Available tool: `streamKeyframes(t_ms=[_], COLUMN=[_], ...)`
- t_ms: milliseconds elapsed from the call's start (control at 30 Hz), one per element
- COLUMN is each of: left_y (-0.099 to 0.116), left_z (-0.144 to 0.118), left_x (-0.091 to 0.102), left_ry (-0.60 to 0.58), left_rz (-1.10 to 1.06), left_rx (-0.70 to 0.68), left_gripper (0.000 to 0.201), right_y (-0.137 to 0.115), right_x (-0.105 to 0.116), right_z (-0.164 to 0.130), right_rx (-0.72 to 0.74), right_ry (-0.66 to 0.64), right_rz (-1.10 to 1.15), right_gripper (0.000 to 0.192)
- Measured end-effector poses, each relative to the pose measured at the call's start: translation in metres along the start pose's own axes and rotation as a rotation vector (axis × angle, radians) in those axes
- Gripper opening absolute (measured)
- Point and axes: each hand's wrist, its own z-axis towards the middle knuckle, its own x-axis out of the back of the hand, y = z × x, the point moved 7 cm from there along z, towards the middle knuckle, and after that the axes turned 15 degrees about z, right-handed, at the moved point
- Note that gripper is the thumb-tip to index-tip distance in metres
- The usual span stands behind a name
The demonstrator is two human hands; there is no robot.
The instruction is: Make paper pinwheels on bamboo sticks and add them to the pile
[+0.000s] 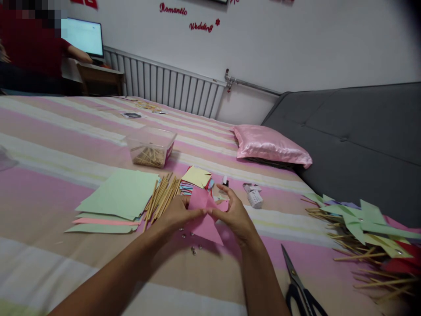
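A pink paper pinwheel (206,232), partly folded, is held up between my two hands over the striped bedsheet. My left hand (179,213) grips its left side, thumb pressed near the middle. From the right, my right hand (235,215) pinches the paper with its thumb at the centre, index finger raised. Several small shiny metal pieces (193,251) lie on the sheet just below. Behind the hands sits a stack of cut paper squares (196,176), yellow on top. A bundle of thin wooden sticks (166,197) lies left of it.
Green and pink paper sheets (118,193) lie at left, behind them a clear plastic box (151,147) of sticks. Small boxes (255,197) stand right of the hands. Black-handled scissors (297,285) lie front right, near finished pinwheels (362,219). A person (33,52) sits at a monitor.
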Motion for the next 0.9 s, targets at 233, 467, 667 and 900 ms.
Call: streamKeyframes(t_ms=[233,467,667,900], left_y=[-0.002,-0.017,-0.013,-0.013], left_z=[0.000,0.007,0.006,0.003], left_x=[0.003,0.020,0.023,0.021], left_ry=[0.022,0.219,0.286,0.296], left_rz=[-0.012,-0.165,-0.349,-0.511], left_rx=[0.005,0.083,0.137,0.195], left_gripper=[0.019,0.020,0.021,0.018], right_y=[-0.002,-0.018,-0.033,-0.005], right_x=[-0.003,0.019,0.003,-0.029], right_z=[0.002,0.005,-0.007,-0.009], right_rx=[0.035,0.271,0.339,0.136], right_ry=[-0.004,0.207,0.097,-0.240], right_rz=[0.031,0.069,-0.134,-0.284], right_gripper=[0.082,0.067,0.021,0.029])
